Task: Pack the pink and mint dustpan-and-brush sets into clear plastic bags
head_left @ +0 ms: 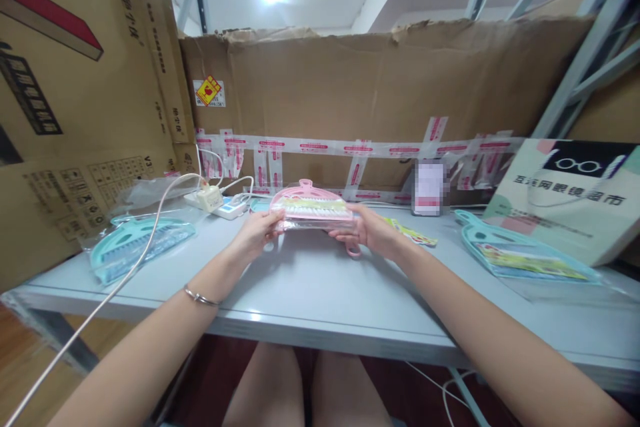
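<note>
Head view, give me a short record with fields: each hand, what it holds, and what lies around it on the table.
left hand: grips left end of the pink brush in clear wrap
right hand: grips its right end
brush position: held just above the grey table
left of hands: bagged teal brush, power strip with white cables
right of hands: second teal brush with printed card, paper bag
behind: taped cardboard wall

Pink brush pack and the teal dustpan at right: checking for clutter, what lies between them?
In the head view, a printed leaflet lies flat on the table between the pink brush pack and the teal dustpan, beside the right hand.
</note>
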Demonstrator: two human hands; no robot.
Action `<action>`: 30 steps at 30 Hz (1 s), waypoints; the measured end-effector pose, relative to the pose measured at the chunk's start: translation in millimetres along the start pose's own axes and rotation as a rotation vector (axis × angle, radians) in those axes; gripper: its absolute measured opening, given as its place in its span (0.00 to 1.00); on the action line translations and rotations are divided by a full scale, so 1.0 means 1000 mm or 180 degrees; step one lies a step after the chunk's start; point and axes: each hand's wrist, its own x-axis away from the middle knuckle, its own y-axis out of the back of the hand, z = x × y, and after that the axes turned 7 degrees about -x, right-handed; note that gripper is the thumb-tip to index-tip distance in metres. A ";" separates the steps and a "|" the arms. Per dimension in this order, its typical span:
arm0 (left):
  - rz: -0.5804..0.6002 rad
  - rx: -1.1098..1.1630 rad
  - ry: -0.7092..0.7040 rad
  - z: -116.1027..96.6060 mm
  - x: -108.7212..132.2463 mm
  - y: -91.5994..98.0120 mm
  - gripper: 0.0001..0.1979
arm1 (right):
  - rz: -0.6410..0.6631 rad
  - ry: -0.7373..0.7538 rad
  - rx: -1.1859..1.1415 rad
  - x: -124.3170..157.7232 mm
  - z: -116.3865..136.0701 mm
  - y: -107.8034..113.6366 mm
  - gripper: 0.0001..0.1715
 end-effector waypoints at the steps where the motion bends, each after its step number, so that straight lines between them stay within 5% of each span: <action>1: 0.0005 0.0067 -0.0005 -0.001 0.000 0.000 0.13 | 0.0095 0.0098 -0.0136 0.001 0.003 0.002 0.22; 5: 0.0032 0.0281 -0.0128 -0.004 0.002 0.001 0.13 | 0.0448 0.0596 -0.0179 0.003 0.009 0.010 0.39; 13: 0.0098 -0.0074 -0.0296 -0.004 0.006 -0.001 0.16 | 0.0026 0.1407 0.0905 0.001 -0.003 0.001 0.14; 19: -0.0102 -0.0720 -0.0820 -0.003 0.013 -0.005 0.30 | -0.0444 0.1977 0.0706 -0.020 -0.016 0.015 0.22; 22: 0.0312 -0.0770 -0.1243 -0.002 0.016 -0.006 0.43 | -0.0531 0.2128 0.0532 -0.025 -0.017 0.020 0.24; 24: 0.0477 -0.1005 -0.1470 0.001 0.015 -0.007 0.39 | -0.0587 0.2187 0.0552 -0.022 -0.017 0.019 0.24; 27: -0.0032 -0.1170 -0.1541 0.003 0.011 -0.007 0.19 | -0.0612 0.2071 0.0723 -0.015 -0.016 0.014 0.23; 30: -0.0422 -0.0981 -0.1436 0.002 0.009 -0.007 0.12 | -0.0521 0.1834 0.0798 -0.008 -0.013 0.008 0.17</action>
